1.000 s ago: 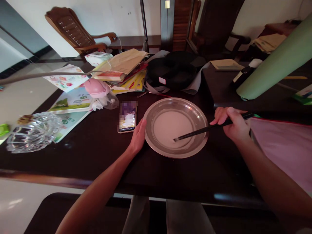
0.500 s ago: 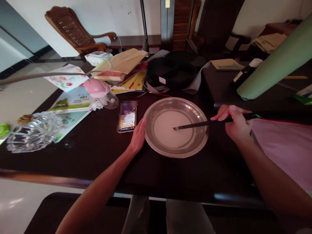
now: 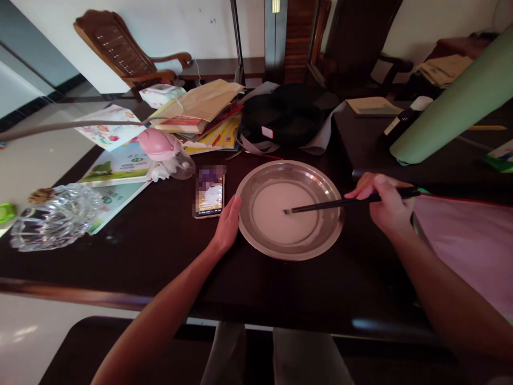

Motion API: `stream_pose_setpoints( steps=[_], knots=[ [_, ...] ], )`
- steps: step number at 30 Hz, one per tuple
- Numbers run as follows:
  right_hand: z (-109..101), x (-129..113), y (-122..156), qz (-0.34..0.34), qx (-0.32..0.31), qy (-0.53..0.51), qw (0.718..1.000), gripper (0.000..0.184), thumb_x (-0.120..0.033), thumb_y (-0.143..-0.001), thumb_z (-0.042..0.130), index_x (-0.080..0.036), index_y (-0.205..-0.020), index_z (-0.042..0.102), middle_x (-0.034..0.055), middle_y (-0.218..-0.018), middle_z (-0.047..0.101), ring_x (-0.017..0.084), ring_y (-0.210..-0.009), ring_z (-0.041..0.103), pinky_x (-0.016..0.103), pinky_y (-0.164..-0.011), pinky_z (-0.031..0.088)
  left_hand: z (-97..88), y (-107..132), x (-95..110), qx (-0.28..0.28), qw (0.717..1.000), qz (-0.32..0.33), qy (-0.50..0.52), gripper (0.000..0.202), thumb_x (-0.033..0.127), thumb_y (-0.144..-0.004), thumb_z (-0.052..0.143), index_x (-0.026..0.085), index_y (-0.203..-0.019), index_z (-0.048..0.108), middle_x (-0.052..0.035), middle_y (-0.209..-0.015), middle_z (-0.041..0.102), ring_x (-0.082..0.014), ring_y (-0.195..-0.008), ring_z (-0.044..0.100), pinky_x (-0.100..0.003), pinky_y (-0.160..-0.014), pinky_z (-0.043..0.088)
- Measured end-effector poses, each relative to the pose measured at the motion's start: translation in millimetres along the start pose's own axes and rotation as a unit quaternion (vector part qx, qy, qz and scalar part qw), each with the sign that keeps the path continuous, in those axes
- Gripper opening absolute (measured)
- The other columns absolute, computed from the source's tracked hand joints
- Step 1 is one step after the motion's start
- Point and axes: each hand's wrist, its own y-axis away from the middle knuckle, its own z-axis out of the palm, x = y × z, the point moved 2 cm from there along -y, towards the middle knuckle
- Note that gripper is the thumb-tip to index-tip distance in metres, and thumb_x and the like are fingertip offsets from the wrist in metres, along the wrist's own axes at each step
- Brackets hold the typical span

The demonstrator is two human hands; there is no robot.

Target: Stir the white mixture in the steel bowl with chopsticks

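A round steel basin point(image 3: 325, 184) with pale white liquid point(image 3: 276, 219) in its bottom sits on the dark table point(image 3: 160, 256). My left hand point(image 3: 227, 224) rests against the basin's left rim, fingers straight and together. My right hand point(image 3: 383, 204) is closed on dark chopsticks point(image 3: 326, 204), whose tips reach into the liquid near the basin's middle.
A phone point(image 3: 209, 195) lies just left of the basin. Behind it are a pink-lidded cup point(image 3: 162, 149), stacked books and papers point(image 3: 196, 115) and a black bag point(image 3: 280, 117). A glass dish point(image 3: 52, 216) sits far left, a green roll point(image 3: 452, 101) and a pink sheet point(image 3: 468, 240) to the right.
The chopstick tips moved from the front of the liquid up toward its middle, as my right hand lifted a little. My left hand stayed on the rim.
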Motion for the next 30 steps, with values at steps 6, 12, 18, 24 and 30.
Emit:
stream_pose_setpoints(
  steps=[6,12,18,24,30],
  knots=[
    [12,-3,5,0.008,-0.142,0.002,0.990,0.034,-0.037,-0.093,0.052,-0.027,-0.066,0.070,0.0022,-0.066,0.071,0.020,-0.065,0.063,0.039,-0.068,0.048,0.0,-1,-3,-0.011,1.000,0.000,0.015,0.051,0.052,-0.093,0.035,0.015,-0.115,0.063,-0.0088,-0.115,0.069,-0.0245,-0.110,0.060,-0.036,-0.098,0.045],
    [10,-5,5,0.011,-0.111,0.078,0.991,0.029,-0.038,-0.093,0.053,-0.028,-0.073,0.072,0.0016,-0.076,0.073,0.021,-0.076,0.066,0.039,-0.073,0.050,0.1,0,-2,-0.009,1.000,-0.003,0.013,0.050,0.051,-0.094,0.036,0.016,-0.114,0.064,-0.0089,-0.115,0.069,-0.0250,-0.111,0.060,-0.038,-0.099,0.044],
    [-1,4,0,-0.004,-0.012,-0.043,0.999,0.039,-0.039,-0.092,0.054,-0.027,-0.057,0.067,0.0021,-0.056,0.066,0.020,-0.053,0.060,0.038,-0.054,0.045,-0.2,0,-1,-0.004,1.000,0.000,0.007,0.051,0.052,-0.093,0.036,0.015,-0.116,0.063,-0.0095,-0.118,0.068,-0.0263,-0.116,0.057,-0.038,-0.102,0.042],
    [14,-5,8,0.007,-0.172,0.051,0.984,0.030,-0.037,-0.094,0.053,-0.026,-0.074,0.073,0.0026,-0.077,0.075,0.021,-0.076,0.067,0.039,-0.075,0.049,0.1,0,-2,-0.009,1.000,-0.001,0.015,0.052,0.053,-0.093,0.037,0.014,-0.116,0.063,-0.0092,-0.117,0.068,-0.0257,-0.112,0.059,-0.038,-0.100,0.044],
    [2,-5,0,-0.003,-0.041,0.030,0.999,0.035,-0.035,-0.093,0.053,-0.027,-0.064,0.071,0.0023,-0.067,0.071,0.020,-0.065,0.065,0.037,-0.064,0.048,0.1,0,-1,-0.010,1.000,0.005,0.016,0.049,0.050,-0.094,0.036,0.015,-0.115,0.064,-0.0090,-0.118,0.068,-0.0254,-0.113,0.059,-0.038,-0.101,0.042]
  ],
)
